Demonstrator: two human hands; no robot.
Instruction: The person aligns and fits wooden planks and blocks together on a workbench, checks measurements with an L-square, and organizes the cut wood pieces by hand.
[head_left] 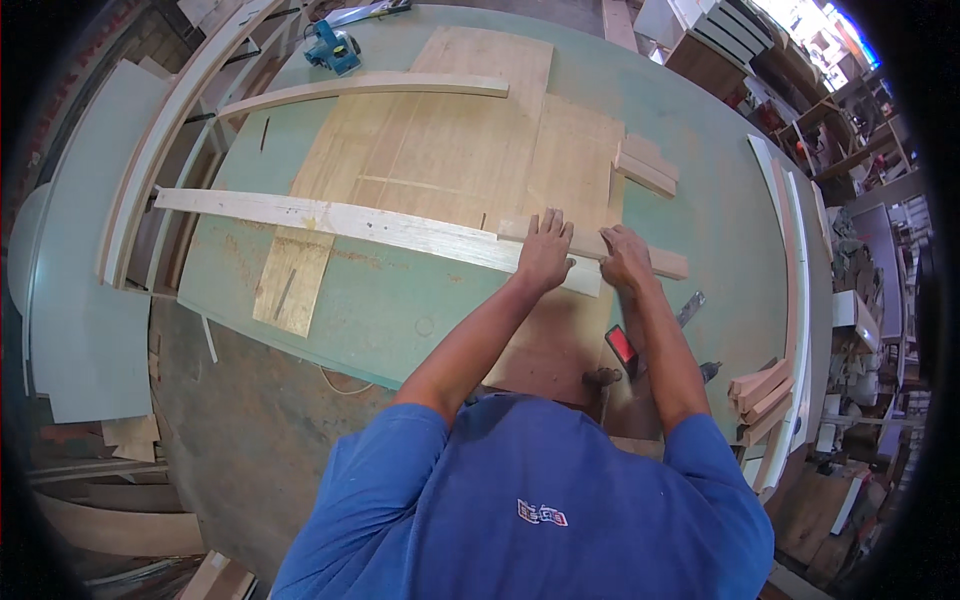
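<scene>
A long pale wooden board runs across the green worktable, and a shorter wooden strip lies against its far edge at the right end. My left hand rests with fingers stretched out over the board and the strip, pressing down from above. Just to its right, my right hand has its fingers bent over the strip beyond the board's end. The underside of the right fingers is hidden.
Plywood sheets lie beneath the board on the worktable. A blue power tool stands far left, near another strip. Short blocks lie farther right. A red-and-black object, metal blade and stacked offcuts are nearer.
</scene>
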